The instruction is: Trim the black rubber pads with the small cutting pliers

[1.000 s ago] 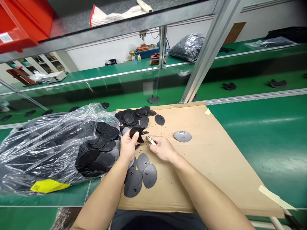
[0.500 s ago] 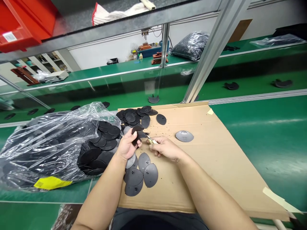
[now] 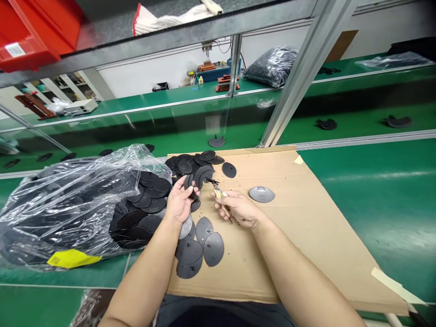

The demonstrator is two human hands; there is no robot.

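My left hand (image 3: 180,203) pinches a black oval plastic cover (image 3: 200,175) and holds it tilted above a cardboard sheet (image 3: 293,236). My right hand (image 3: 236,206) is closed on a small cutter tool (image 3: 220,194) with pale handles, its dark tip touching the cover's edge. A pile of black covers (image 3: 190,164) lies just behind the hands. Several more covers (image 3: 199,247) lie on the cardboard below my left wrist. A single grey cover (image 3: 261,194) sits dome up to the right of my right hand.
A clear plastic bag (image 3: 68,204) full of black covers, with a yellow label, spills open at the left. A green conveyor belt (image 3: 357,118) with scattered black parts runs behind a slanted metal post (image 3: 293,86). Red bins (image 3: 30,32) sit on an upper shelf.
My left hand has turned the black cover and raised it a little up and to the right. My right hand followed with the cutter, its tip now at the cover's edge.
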